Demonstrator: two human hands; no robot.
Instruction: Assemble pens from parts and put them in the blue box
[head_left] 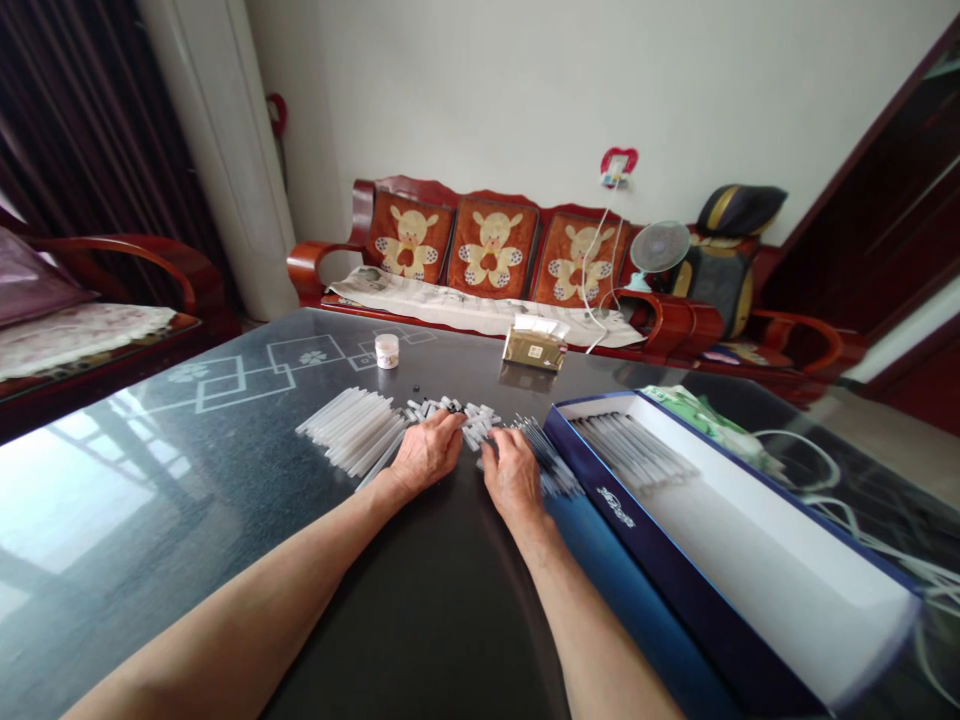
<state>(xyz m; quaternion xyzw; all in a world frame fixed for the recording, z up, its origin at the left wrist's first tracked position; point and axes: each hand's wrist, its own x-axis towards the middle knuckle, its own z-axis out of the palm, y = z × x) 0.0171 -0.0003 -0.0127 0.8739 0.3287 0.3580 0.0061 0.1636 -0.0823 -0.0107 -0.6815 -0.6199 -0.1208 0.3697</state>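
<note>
My left hand (pixel 429 450) is closed, with its fingers curled over the near side of a heap of small white cap-like pieces (pixel 480 425); what its fingertips hold, if anything, is hidden. To the left of that hand lies a bundle of whitish translucent tubes (pixel 351 430), like pen barrels. My right hand (pixel 514 470) has thumb and fingers bent together at the heap's right edge, and I cannot make out what lies between them. Just right of it is a bunch of thin grey sticks (pixel 551 460) resembling pen refills, partly behind the hand.
A long blue box (pixel 619 508) with a white inside stands at the right, with a row of slender pens (pixel 634 448) at its far end. Further back are a small white jar (pixel 387 351) and a tissue box (pixel 534 347). White cables (pixel 862 520) lie beyond the box.
</note>
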